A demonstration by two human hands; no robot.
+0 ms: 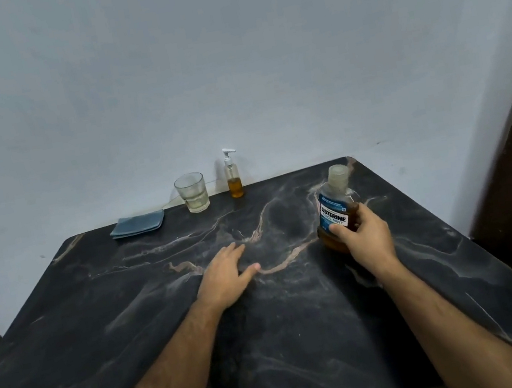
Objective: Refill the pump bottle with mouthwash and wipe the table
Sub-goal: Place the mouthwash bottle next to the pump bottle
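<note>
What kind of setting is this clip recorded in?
Probably a home room, possibly near a bathroom: a dark marble-patterned table against a plain wall, with a pump bottle, a glass and a mouthwash bottle.

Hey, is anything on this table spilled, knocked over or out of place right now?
Nothing stands out. The pump bottle, glass and folded blue cloth sit upright or flat along the wall, no puddles show on the table. The mouthwash bottle is capped, leaning a little in the right hand; the left hand rests flat.
</note>
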